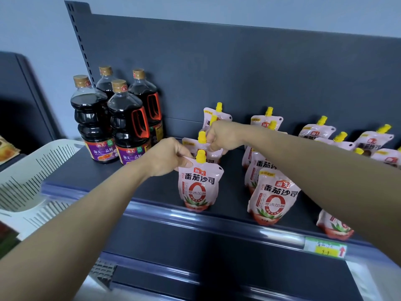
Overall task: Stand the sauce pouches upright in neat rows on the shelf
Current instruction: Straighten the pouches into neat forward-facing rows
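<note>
Pink sauce pouches with yellow caps stand in rows on the dark shelf [160,192]. My left hand [167,157] pinches the top left corner of the front pouch [198,187] of the left row, which stands upright near the shelf edge. My right hand [223,135] is closed on the top of the second pouch [202,141] just behind it. A third pouch [217,116] stands at the back of that row. The middle row's front pouch [272,198] is upright. More pouches [316,131] stand to the right, partly hidden by my right forearm.
Several dark soy sauce bottles [128,122] stand at the shelf's left end. A white slotted basket [32,179] sits lower left, beside the shelf. A yellow price tag [325,248] is on the shelf's front rail. The dark back panel [238,72] rises behind the rows.
</note>
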Demonstrator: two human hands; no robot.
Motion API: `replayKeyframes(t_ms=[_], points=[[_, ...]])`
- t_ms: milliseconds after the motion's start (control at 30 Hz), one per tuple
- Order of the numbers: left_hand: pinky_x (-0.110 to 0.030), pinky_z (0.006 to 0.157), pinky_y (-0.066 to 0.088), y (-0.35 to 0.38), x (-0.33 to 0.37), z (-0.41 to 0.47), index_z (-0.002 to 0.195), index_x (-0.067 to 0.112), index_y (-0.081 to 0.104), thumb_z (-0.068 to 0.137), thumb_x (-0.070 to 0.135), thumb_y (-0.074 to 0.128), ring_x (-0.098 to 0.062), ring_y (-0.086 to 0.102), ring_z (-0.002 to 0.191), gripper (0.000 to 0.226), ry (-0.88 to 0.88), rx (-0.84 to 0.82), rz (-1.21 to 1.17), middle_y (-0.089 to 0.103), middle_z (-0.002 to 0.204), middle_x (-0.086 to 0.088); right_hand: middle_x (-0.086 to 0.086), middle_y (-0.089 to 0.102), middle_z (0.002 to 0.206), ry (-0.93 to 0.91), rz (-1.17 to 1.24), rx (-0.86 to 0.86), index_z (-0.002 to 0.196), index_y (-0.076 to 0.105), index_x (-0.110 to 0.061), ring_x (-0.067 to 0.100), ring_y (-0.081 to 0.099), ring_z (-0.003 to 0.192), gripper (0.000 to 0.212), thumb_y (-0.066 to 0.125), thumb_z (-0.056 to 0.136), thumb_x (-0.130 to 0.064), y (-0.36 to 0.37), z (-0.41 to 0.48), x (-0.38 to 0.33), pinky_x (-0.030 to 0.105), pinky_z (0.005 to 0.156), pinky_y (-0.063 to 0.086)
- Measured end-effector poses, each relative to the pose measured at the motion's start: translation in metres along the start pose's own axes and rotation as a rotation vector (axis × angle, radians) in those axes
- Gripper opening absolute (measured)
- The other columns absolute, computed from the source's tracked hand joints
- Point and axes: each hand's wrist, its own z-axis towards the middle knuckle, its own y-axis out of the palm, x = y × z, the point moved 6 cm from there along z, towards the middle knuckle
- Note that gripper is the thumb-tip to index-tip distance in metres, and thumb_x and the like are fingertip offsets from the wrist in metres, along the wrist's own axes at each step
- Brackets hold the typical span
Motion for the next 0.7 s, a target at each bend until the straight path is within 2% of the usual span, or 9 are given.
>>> replayKeyframes(t_ms=[67, 133, 267, 367, 433, 500, 533, 600, 700], points=[[-0.029, 0.077, 0.055, 0.001, -0.001, 0.000, 0.087, 0.012, 0.076, 0.082, 0.000, 0.065, -0.010, 0.065, 0.077, 0.017, 0.003, 0.000, -0.012, 0.073, 0.083, -0.001, 0.014, 0.042, 0.077, 0.012, 0.012, -0.001, 0.087, 0.064, 0.011, 0.023, 0.043, 0.075, 0.030, 0.057, 0.092, -0.018, 0.000, -0.002, 0.002, 0.023, 0.054, 0.031], [-0.026, 0.075, 0.054, 0.002, 0.000, -0.001, 0.087, 0.013, 0.076, 0.082, 0.000, 0.064, -0.006, 0.064, 0.074, 0.018, 0.007, 0.000, -0.027, 0.072, 0.080, 0.002, 0.013, 0.044, 0.078, 0.020, 0.024, 0.001, 0.094, 0.065, 0.012, 0.023, 0.045, 0.075, 0.032, 0.056, 0.093, -0.018, 0.001, -0.001, 0.003, 0.024, 0.056, 0.034], [-0.021, 0.078, 0.051, 0.001, 0.005, -0.004, 0.094, 0.011, 0.074, 0.083, -0.002, 0.063, -0.007, 0.063, 0.080, 0.021, 0.019, -0.098, -0.002, 0.072, 0.090, -0.003, 0.014, 0.056, 0.085, 0.045, 0.158, -0.044, 0.104, 0.066, 0.007, 0.022, 0.059, 0.079, 0.024, 0.059, 0.090, -0.011, -0.001, 0.001, 0.009, 0.023, 0.065, 0.049], [-0.011, 0.079, 0.048, -0.013, 0.011, -0.007, 0.094, 0.010, 0.073, 0.083, -0.012, 0.054, 0.005, 0.063, 0.084, 0.031, 0.035, -0.172, 0.020, 0.073, 0.090, 0.011, 0.013, 0.071, 0.102, 0.077, 0.321, -0.058, 0.108, 0.069, -0.001, 0.018, 0.070, 0.082, 0.025, 0.060, 0.088, -0.010, -0.020, -0.005, 0.024, 0.028, 0.080, 0.056], [-0.014, 0.075, 0.049, -0.031, 0.014, -0.002, 0.090, 0.004, 0.071, 0.081, -0.020, 0.047, 0.001, 0.065, 0.081, 0.035, 0.030, -0.069, -0.065, 0.073, 0.089, 0.005, 0.013, 0.072, 0.105, 0.096, 0.382, 0.019, 0.108, 0.069, -0.002, 0.016, 0.071, 0.083, 0.024, 0.058, 0.088, -0.009, -0.041, -0.008, 0.039, 0.026, 0.081, 0.057], [-0.020, 0.076, 0.048, -0.047, 0.017, 0.008, 0.092, 0.005, 0.068, 0.084, -0.015, 0.051, -0.011, 0.062, 0.083, 0.028, 0.046, 0.092, -0.024, 0.069, 0.093, -0.007, 0.014, 0.072, 0.104, 0.126, 0.305, 0.110, 0.110, 0.068, -0.003, 0.016, 0.069, 0.083, 0.025, 0.056, 0.089, -0.006, -0.054, -0.008, 0.054, 0.024, 0.077, 0.055], [-0.017, 0.076, 0.047, -0.051, 0.018, 0.014, 0.097, 0.007, 0.068, 0.085, -0.009, 0.055, -0.012, 0.060, 0.084, 0.023, 0.053, 0.140, 0.025, 0.067, 0.094, -0.006, 0.014, 0.072, 0.105, 0.143, 0.242, 0.145, 0.112, 0.068, -0.004, 0.016, 0.066, 0.084, 0.026, 0.056, 0.089, -0.005, -0.056, -0.007, 0.060, 0.024, 0.078, 0.053], [-0.013, 0.075, 0.043, -0.052, 0.019, 0.028, 0.102, 0.011, 0.066, 0.086, 0.001, 0.060, -0.008, 0.058, 0.084, 0.020, 0.063, 0.189, 0.075, 0.064, 0.093, 0.001, 0.010, 0.067, 0.118, 0.158, 0.161, 0.180, 0.121, 0.064, -0.007, 0.018, 0.062, 0.099, 0.032, 0.060, 0.089, -0.009, -0.053, -0.001, 0.068, 0.028, 0.089, 0.046], [-0.019, 0.076, 0.042, -0.051, 0.020, 0.052, 0.102, 0.013, 0.066, 0.084, 0.009, 0.065, -0.010, 0.058, 0.084, 0.018, 0.033, 0.224, 0.099, 0.064, 0.093, 0.002, 0.009, 0.055, 0.136, 0.144, 0.122, 0.142, 0.133, 0.053, -0.008, 0.025, 0.051, 0.124, 0.045, 0.061, 0.089, -0.016, -0.041, 0.013, 0.077, 0.035, 0.105, 0.040]])
